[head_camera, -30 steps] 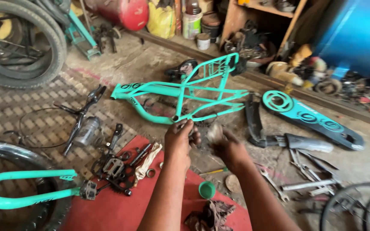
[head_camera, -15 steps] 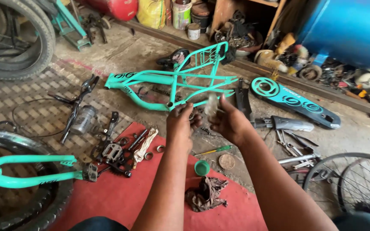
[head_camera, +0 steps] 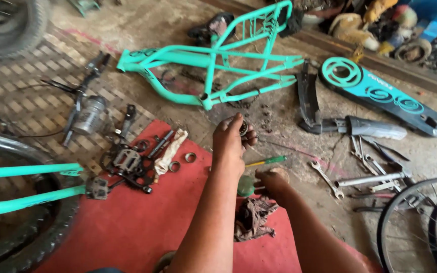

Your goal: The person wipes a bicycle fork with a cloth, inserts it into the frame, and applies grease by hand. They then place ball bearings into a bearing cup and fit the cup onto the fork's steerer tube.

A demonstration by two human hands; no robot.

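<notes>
Bearing ring [head_camera: 243, 127] sits pinched in left hand [head_camera: 231, 141] grip, raised above floor near teal bike frame [head_camera: 213, 65]. Looks small, stiff, likely greasy and slippery; best held by its rim. Round, no long axis; facing unclear. Right hand [head_camera: 271, 183] fingers touch green cup [head_camera: 246, 186] beside rag [head_camera: 251, 218], grip unclear.

The left hand [head_camera: 231, 141] pinches a small round bearing [head_camera: 244, 127] above the red mat [head_camera: 127, 222]. Just below it, the right hand [head_camera: 271, 183] touches a green tub [head_camera: 245, 186] beside a greasy rag [head_camera: 251, 218].
</notes>
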